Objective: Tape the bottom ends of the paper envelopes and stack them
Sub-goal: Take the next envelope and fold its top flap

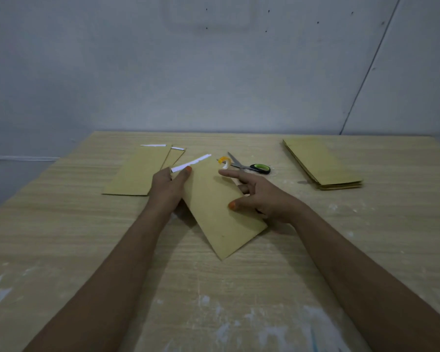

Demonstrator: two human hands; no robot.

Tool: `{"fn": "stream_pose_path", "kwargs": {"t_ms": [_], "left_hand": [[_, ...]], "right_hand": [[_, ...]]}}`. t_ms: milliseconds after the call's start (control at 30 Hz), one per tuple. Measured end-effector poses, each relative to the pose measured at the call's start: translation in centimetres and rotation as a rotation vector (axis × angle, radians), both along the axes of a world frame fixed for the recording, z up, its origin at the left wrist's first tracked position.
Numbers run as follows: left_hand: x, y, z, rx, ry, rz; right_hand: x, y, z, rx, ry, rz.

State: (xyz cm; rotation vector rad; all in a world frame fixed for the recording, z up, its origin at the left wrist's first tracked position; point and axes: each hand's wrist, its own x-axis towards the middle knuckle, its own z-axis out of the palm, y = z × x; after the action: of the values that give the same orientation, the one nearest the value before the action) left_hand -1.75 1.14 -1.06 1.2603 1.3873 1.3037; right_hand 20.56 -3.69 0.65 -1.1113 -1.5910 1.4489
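Step in hand, as I read it: taping done on the current envelope (214,199), white tape strip (191,163) sits along its far end. Left hand (168,186) grip: thumb and fingers pinched on the edge right at the strip. Right hand (257,196) grip: thumb on top of the opposite long edge, fingers spread loose, index lifted.

Next move likely: carry it to the taped stack (137,171) just beyond the left grip; needs edges squared.

Untaped pile (320,163) well right of the right grip. Tape roll (224,162) and scissors (252,167) just past the right fingertips.

Envelopes: flat, stiff kraft paper, long rectangles. Counter (112,250): pale woodgrain, white smears.
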Motion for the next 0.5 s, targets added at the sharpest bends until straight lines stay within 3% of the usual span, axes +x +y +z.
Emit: {"fn": "stream_pose_path", "kwargs": {"t_ms": [200,500], "left_hand": [[1.6,-2.1,0.7,-0.011,-0.051,-0.281],[1.9,-2.7,0.6,-0.034,-0.051,-0.398]], "right_hand": [[-0.6,0.3,-1.0,0.069,0.124,-0.159],[-0.8,0.0,-1.8,0.188,0.049,-0.324]]}}
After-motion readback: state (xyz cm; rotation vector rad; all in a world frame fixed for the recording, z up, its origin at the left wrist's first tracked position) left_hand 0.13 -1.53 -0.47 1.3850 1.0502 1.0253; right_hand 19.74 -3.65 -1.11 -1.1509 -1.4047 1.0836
